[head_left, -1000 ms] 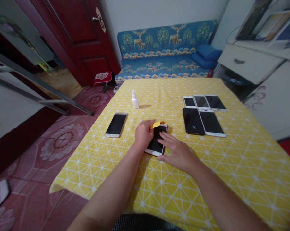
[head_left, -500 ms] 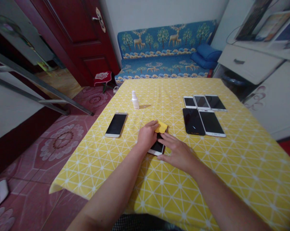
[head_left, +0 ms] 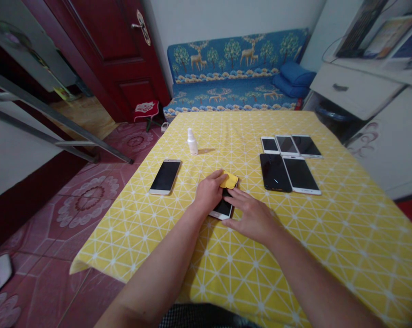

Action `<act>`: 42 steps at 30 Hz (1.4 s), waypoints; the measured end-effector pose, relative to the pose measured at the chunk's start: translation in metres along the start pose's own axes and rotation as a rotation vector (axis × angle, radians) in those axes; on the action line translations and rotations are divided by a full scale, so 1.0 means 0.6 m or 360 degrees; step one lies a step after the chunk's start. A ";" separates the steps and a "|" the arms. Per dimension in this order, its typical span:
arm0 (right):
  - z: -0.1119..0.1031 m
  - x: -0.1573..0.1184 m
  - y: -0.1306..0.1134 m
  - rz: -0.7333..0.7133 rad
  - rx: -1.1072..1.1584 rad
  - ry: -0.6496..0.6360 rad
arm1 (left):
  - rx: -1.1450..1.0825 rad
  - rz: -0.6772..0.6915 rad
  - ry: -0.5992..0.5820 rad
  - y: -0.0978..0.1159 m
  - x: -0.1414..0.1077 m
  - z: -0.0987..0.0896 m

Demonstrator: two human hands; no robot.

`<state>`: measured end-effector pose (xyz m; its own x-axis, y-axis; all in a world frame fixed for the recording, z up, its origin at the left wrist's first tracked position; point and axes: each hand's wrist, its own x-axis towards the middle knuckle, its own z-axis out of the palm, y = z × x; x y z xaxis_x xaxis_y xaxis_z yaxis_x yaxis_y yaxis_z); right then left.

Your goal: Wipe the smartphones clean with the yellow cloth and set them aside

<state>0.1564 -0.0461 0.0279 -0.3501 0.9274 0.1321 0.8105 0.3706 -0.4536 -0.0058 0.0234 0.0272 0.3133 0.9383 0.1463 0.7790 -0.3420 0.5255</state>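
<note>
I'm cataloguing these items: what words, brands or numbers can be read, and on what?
No text is readable.
Spray bottle: faint print, too small.
Black phone: tiny orange marks near its lower edge, too small.
Partly covered phone: none legible.

Your forearms (head_left: 165,259) came in from below, angling toward each other; your left hand (head_left: 208,192) lay knuckles up, while your right hand (head_left: 254,216) spread out, thumb well clear!

The head view looks forward and down from close above the near edge of the rectangular table under yellow, white-lined cloth (head_left: 240,273). Beyond its far edge, it takes in the blue, deer-patterned fabric sofa (head_left: 240,89).
</note>
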 end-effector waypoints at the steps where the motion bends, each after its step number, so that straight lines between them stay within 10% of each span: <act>1: 0.002 0.000 0.001 -0.0010 -0.0004 0.0021 | -0.0001 0.0006 -0.0003 0.000 0.000 0.000; 42: 0.014 0.032 0.047 0.0211 -0.0051 0.0359 | -0.0127 0.0186 -0.0078 0.004 -0.006 0.011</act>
<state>0.1684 -0.0184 0.0101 -0.1292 0.9547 0.2681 0.8579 0.2432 -0.4526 -0.0017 0.0188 0.0224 0.4270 0.8881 0.1702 0.6908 -0.4418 0.5723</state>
